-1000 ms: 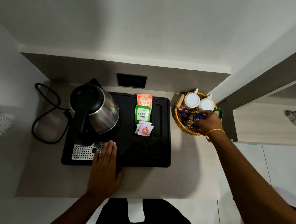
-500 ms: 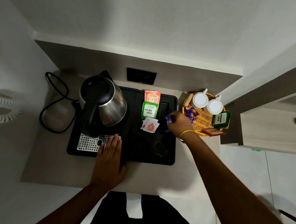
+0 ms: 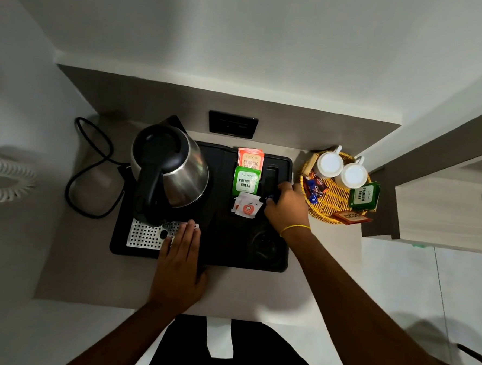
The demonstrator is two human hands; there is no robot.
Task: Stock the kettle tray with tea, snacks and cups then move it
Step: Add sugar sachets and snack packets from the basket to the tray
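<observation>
A black kettle tray [image 3: 219, 246] lies on the grey counter with a steel kettle [image 3: 168, 169] on its left. Orange tea sachets [image 3: 250, 159], green tea sachets [image 3: 246, 180] and white sugar packets [image 3: 245, 206] fill its middle slot. My right hand [image 3: 286, 206] hovers over the tray's right slot, fingers closed on a small blue snack wrapper [image 3: 270, 197]. My left hand [image 3: 180, 263] rests flat on the tray's front edge beside the perforated drip plate [image 3: 146, 234]. A wicker basket [image 3: 332, 200] to the right holds two white cups [image 3: 340, 170], wrapped snacks [image 3: 313, 186] and more sachets [image 3: 364, 195].
A black power cord [image 3: 91, 167] loops on the counter left of the kettle. A wall socket [image 3: 233, 124] sits behind the tray. A wooden cabinet [image 3: 444, 214] stands right of the basket. A white coiled cord [image 3: 6, 176] hangs at far left.
My right hand left the basket with a blue snack and moved left over the tray's right slot. The left hand has stayed on the tray's front edge.
</observation>
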